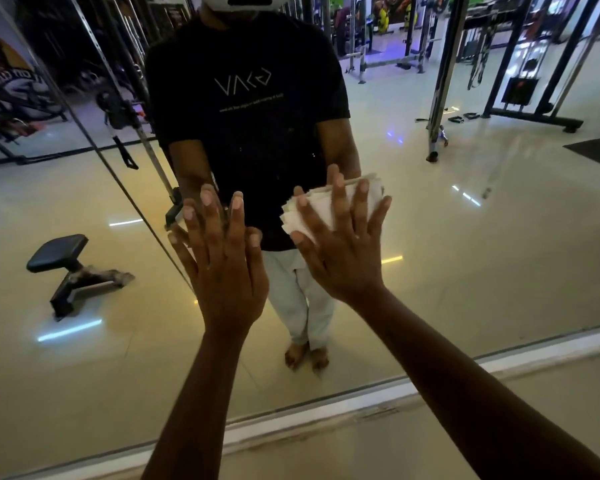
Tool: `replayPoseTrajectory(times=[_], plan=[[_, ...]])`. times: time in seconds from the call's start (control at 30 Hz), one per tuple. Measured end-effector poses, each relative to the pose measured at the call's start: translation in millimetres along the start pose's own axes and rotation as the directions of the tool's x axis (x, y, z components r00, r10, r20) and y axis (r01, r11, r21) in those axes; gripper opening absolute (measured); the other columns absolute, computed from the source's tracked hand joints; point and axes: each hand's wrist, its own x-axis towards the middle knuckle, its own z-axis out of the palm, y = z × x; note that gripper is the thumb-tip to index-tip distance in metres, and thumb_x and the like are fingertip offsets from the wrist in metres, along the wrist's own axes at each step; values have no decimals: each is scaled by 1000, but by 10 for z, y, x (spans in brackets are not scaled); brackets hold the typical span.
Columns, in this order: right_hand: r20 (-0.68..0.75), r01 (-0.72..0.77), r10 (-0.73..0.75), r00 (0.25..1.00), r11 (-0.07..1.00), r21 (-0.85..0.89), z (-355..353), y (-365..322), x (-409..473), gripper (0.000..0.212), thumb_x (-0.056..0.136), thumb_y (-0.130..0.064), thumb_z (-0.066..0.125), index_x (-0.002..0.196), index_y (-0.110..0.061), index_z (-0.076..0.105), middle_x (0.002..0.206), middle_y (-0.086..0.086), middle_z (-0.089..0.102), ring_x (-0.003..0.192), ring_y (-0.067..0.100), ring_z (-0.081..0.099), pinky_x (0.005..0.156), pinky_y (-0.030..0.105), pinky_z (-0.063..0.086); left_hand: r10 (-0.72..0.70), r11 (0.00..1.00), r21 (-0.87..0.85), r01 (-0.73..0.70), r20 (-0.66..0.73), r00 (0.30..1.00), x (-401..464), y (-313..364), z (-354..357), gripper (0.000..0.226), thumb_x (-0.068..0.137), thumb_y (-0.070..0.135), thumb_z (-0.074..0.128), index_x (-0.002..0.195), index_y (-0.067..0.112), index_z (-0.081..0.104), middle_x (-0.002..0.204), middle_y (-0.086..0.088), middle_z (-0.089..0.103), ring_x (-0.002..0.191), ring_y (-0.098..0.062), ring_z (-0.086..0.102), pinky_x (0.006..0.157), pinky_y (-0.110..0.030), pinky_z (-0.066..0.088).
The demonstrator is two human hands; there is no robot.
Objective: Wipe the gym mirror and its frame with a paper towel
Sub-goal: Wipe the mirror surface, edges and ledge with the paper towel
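The right hand point(340, 251) presses a folded white paper towel point(329, 206) flat against the gym mirror point(465, 237), its fingers straight and spread over the wad, whose layered edges fan out at the left and upper sides of the fingers. The left hand point(226, 268) lies just beside it on the glass, palm forward, fingers straight and slightly apart, holding nothing. The mirror's pale lower frame point(326, 420) runs slantwise below both forearms, and the glass reflects a person in a dark T-shirt, a shiny tiled floor and a black padded bench point(70, 268).
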Motion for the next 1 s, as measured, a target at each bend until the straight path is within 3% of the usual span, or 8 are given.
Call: replayPoseTrajectory(times=[0.17,0.37,0.43,0.53,0.73,0.8,0.9,1.0], plan=[[-167,-321,335,927,941,104,-188,-266,689,66,112,-48,45,171,-21,33,178,33,11,165,59,1,129,78,2,7,1000,-14,-6,15,1000,5,-4,-49,56,116,25,47,169,11,37,179,-18,17,166,-46,15,132,-70,11],[25,141,-140,990,989,-49,-8,-187,71,64,112,-57,54,170,-34,39,182,17,6,169,41,-7,131,67,-9,51,998,-42,-49,46,998,-14,-118,-149,56,116,23,45,169,8,35,179,-18,22,167,-42,16,132,-69,15],[-92,-88,84,992,995,-38,-31,-89,172,66,113,-54,52,171,-28,37,180,20,3,168,48,-2,132,69,-8,87,996,-35,-86,40,995,-13,-201,-171,55,117,23,42,169,9,35,179,-17,23,167,-41,18,133,-68,16],[-183,-517,545,818,837,181,4,-457,373,66,114,-47,42,174,-20,31,181,27,3,167,52,-3,131,74,2,90,996,-20,-89,30,996,-26,-371,-201,55,117,25,40,170,11,33,179,-16,21,167,-40,19,133,-66,13],[-29,-40,42,999,998,56,445,-825,-262,66,113,-55,47,171,-28,33,179,28,13,167,51,1,127,82,7,105,994,-5,-105,70,992,-101,-633,-335,56,116,24,45,170,13,34,180,-16,21,167,-41,16,133,-67,10],[-161,-291,303,939,952,93,387,-672,-108,66,113,-53,47,172,-25,32,178,34,7,167,54,0,130,77,3,114,993,-15,-113,81,990,-133,-764,-372,56,116,23,47,170,13,35,180,-16,21,167,-41,15,133,-67,10],[-235,-608,664,710,746,273,320,-920,246,65,116,-43,36,175,-18,25,180,31,-1,167,52,-8,130,75,3,133,991,-35,-131,97,986,-176,-937,-415,58,115,22,50,170,14,34,180,-15,20,168,-41,14,133,-68,10],[-149,-373,404,903,906,199,567,-1411,83,68,112,-40,49,172,-19,26,180,28,-4,166,56,-7,130,76,2,161,986,-49,-156,106,981,-176,-1065,-451,58,115,23,50,170,14,34,180,-14,20,168,-39,14,132,-69,10]])
